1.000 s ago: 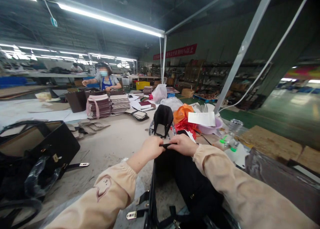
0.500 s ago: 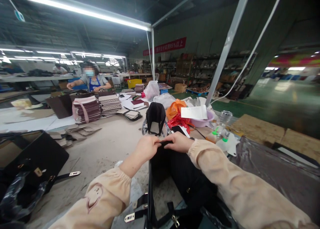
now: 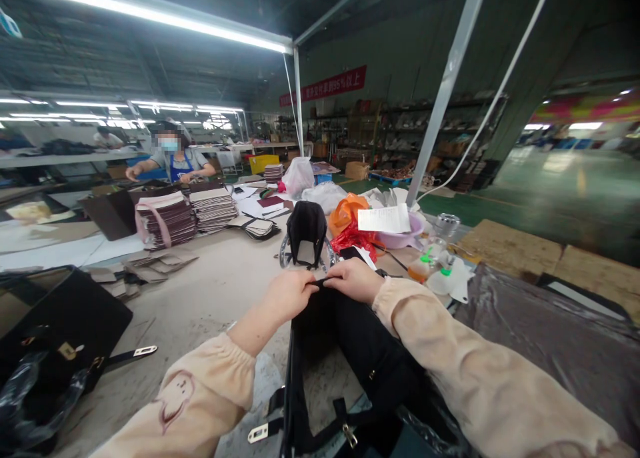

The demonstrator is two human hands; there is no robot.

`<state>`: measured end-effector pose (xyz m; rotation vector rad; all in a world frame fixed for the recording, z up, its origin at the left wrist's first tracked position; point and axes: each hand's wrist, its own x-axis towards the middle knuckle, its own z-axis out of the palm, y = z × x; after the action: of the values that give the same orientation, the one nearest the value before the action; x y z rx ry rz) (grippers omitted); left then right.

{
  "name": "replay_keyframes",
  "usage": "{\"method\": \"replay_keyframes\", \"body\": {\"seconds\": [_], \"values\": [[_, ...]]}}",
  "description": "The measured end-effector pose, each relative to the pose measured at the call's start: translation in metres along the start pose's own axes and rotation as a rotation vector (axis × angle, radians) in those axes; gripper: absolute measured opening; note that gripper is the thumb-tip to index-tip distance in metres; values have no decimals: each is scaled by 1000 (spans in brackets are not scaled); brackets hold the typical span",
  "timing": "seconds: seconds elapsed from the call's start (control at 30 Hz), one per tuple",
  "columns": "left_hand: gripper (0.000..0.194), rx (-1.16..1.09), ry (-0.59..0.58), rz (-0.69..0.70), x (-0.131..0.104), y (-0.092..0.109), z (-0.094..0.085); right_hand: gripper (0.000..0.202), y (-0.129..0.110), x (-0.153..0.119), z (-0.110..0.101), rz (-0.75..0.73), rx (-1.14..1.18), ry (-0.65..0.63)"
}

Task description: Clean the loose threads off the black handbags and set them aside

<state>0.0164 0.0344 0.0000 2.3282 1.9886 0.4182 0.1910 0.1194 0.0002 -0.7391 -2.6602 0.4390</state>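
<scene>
A black handbag (image 3: pixel 380 351) without a visible bottom panel stands in front of me, and the tabletop shows through it. On its far top edge, my left hand (image 3: pixel 291 293) pinches the black material between thumb and fingers. My right hand (image 3: pixel 356 281) grips the same edge close beside it, fingertips nearly touching the left ones. A strap with a metal plate (image 3: pixel 259 433) sticks out at the bag's lower left, and a zip pull (image 3: pixel 349 436) hangs at its near side. Just beyond my hands stands a smaller black bag (image 3: pixel 306 235) with plastic-wrapped handles.
Another black handbag (image 3: pixel 65 351) lies at the left. Stacks of brown panels (image 3: pixel 163 219) stand farther back, where a co-worker (image 3: pixel 175 158) in a blue apron reaches out. To the right are an orange bag (image 3: pixel 347 211), a purple basin (image 3: pixel 405 235), bottles and a metal post (image 3: pixel 450 91).
The whole view has shifted slightly, so things sit a little farther left. Both hands keep their pinch on the handbag's far edge, which has opened slightly wider beneath them.
</scene>
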Motion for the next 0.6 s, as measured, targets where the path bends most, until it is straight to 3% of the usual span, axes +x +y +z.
{"method": "replay_keyframes", "body": {"seconds": [0.23, 0.6], "values": [[21, 154, 5, -48, 6, 10, -2, 20, -1, 0, 0, 0, -74, 0], [26, 22, -60, 23, 10, 4, -1, 21, -1, -1, 0, -17, -76, -4]]}}
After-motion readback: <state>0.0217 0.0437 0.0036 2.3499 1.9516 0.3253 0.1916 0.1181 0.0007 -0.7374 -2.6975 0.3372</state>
